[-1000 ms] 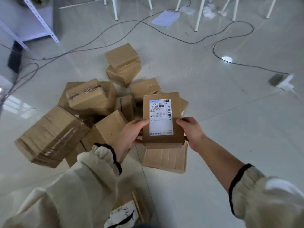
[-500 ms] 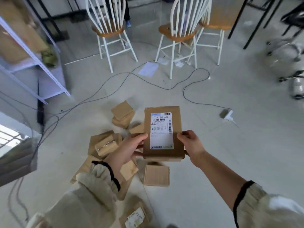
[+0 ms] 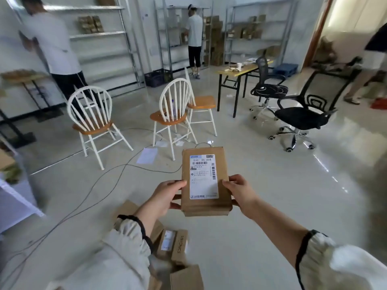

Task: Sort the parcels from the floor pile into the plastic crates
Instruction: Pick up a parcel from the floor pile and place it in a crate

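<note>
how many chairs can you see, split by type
white wooden chairs: 3
black office chairs: 2
total: 5

Bright daylight from the overexposed doorway [image 3: 354, 15] upper right, white glare streaks on the glossy pale floor [image 3: 326, 170], fisheye bending at edges, white-shirted person [image 3: 52, 42] at left motion-blurred
</note>
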